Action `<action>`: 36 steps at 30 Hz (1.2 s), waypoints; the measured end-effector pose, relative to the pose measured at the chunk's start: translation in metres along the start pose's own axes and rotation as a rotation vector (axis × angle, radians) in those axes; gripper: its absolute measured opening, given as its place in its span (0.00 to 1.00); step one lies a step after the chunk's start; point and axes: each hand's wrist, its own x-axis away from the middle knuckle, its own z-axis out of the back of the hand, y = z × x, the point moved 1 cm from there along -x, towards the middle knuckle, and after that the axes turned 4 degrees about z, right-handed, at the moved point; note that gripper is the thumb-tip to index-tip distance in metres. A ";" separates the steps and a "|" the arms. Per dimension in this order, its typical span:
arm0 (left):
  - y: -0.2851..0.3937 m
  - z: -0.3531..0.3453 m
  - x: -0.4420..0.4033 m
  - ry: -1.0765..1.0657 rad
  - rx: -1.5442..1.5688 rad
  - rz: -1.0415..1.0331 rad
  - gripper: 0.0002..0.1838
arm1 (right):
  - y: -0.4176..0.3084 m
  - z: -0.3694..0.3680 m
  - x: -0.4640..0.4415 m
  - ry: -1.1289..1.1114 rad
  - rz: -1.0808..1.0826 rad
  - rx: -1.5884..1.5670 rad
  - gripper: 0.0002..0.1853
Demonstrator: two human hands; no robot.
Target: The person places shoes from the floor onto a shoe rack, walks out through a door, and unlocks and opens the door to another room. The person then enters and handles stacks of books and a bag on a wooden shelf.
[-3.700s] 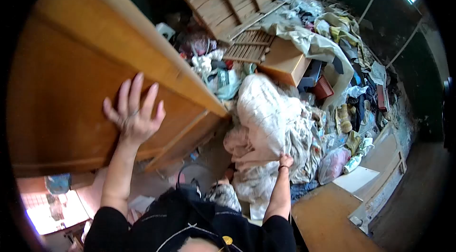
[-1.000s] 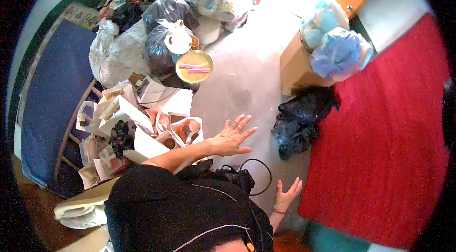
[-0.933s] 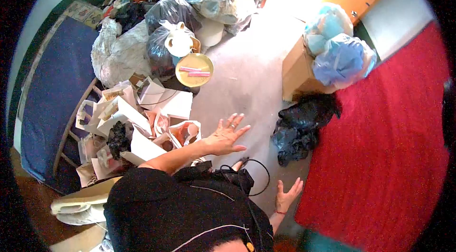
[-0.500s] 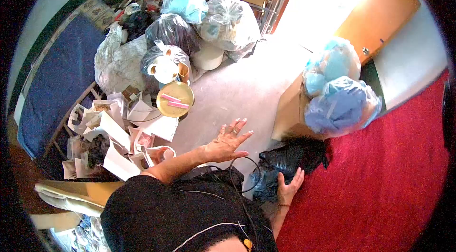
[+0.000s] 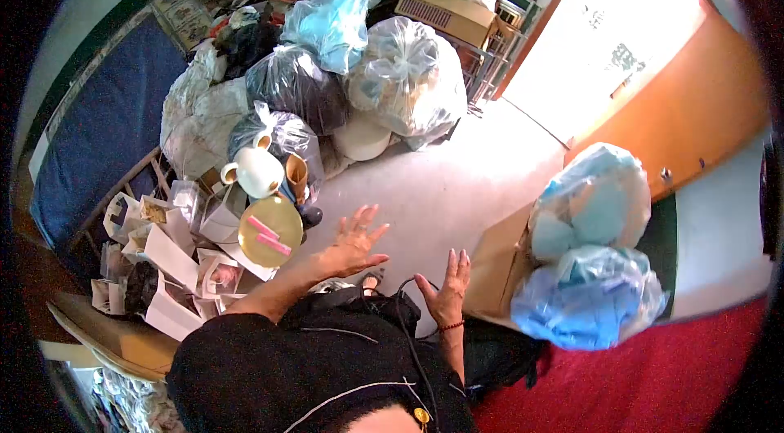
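Observation:
In the head view, my left hand [image 5: 355, 243] is held out over the floor, fingers spread and nothing in it. My right hand [image 5: 447, 292], with a beaded bracelet at the wrist, is raised palm inward, also bare and open. A dark cord [image 5: 402, 302] hangs in front of my body, close to the right hand. Left of my left hand stands a round gold surface [image 5: 270, 230] with pink strips on it. Behind it is a white vessel with handles [image 5: 259, 172]. A cardboard box [image 5: 493, 263] stands to the right of my right hand.
Two clear bags, one with light blue contents [image 5: 590, 203] and one with blue contents [image 5: 581, 302], sit at the right. Stuffed bags [image 5: 408, 82] pile up at the back. Paper bags [image 5: 171, 253] crowd the left. A black bag [image 5: 500, 359] lies by the red carpet [image 5: 653, 368]. An orange door [image 5: 682, 98] stands open.
My right hand has moved up and left, away from the black bag, and now stands near my left hand. My left hand has shifted slightly left. The view has turned.

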 end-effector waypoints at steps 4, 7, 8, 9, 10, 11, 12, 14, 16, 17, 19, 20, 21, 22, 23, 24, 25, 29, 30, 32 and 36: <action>0.013 0.023 -0.117 0.028 0.020 -0.143 0.37 | 0.034 0.014 -0.088 0.022 0.006 0.056 0.45; 0.031 0.035 -0.193 0.030 0.083 -0.283 0.38 | 0.058 0.034 -0.130 0.045 -0.057 0.030 0.43; 0.037 0.042 -0.216 0.031 0.082 -0.275 0.38 | 0.070 0.040 -0.141 0.051 -0.107 0.011 0.42; 0.045 0.049 -0.235 0.000 0.122 -0.318 0.37 | 0.088 0.041 -0.149 0.045 -0.099 0.008 0.42; 0.051 0.052 -0.255 -0.033 0.164 -0.359 0.37 | 0.108 0.040 -0.155 0.036 -0.136 0.034 0.43; 0.053 0.049 -0.271 -0.036 0.186 -0.363 0.37 | 0.125 0.038 -0.161 0.029 -0.173 0.059 0.44; 0.053 0.048 -0.291 -0.035 0.186 -0.351 0.37 | 0.142 0.038 -0.171 0.020 -0.166 0.054 0.44; 0.054 0.047 -0.327 -0.084 0.189 -0.337 0.37 | 0.174 0.039 -0.196 -0.001 -0.219 0.104 0.44; 0.049 0.041 -0.363 -0.090 0.186 -0.287 0.37 | 0.206 0.040 -0.228 -0.005 -0.212 0.110 0.43; 0.045 0.039 -0.384 -0.094 0.175 -0.251 0.36 | 0.222 0.041 -0.247 0.005 -0.195 0.086 0.43; 0.037 0.038 -0.419 -0.070 0.136 -0.162 0.36 | 0.249 0.047 -0.288 0.000 -0.160 0.063 0.43; 0.032 0.041 -0.436 -0.068 0.086 -0.093 0.36 | 0.259 0.051 -0.311 -0.013 -0.144 0.054 0.43; 0.031 0.054 -0.450 -0.060 0.081 -0.078 0.36 | 0.266 0.056 -0.339 -0.023 -0.128 0.035 0.42; 0.030 0.066 -0.465 -0.065 0.153 -0.056 0.37 | 0.274 0.061 -0.367 -0.031 -0.107 0.022 0.42; 0.031 0.075 -0.483 -0.068 0.229 -0.033 0.39 | 0.281 0.067 -0.395 -0.035 -0.073 -0.052 0.42; 0.030 0.082 -0.501 -0.063 0.233 -0.019 0.39 | 0.289 0.069 -0.424 -0.046 -0.062 -0.055 0.42; 0.028 0.087 -0.512 0.002 0.184 0.008 0.39 | 0.293 0.070 -0.446 -0.064 0.008 0.015 0.42; 0.019 0.094 -0.549 0.175 0.122 0.035 0.40 | 0.294 0.073 -0.536 -0.097 0.172 0.055 0.43; 0.009 0.092 -0.557 0.157 0.138 0.032 0.40 | 0.297 0.070 -0.552 -0.082 0.200 0.040 0.43; -0.006 0.087 -0.580 0.191 0.156 0.050 0.35 | 0.300 0.069 -0.585 -0.067 0.172 0.014 0.42; -0.025 0.116 -0.637 0.130 0.137 0.098 0.35 | 0.322 0.059 -0.624 0.001 0.064 0.072 0.45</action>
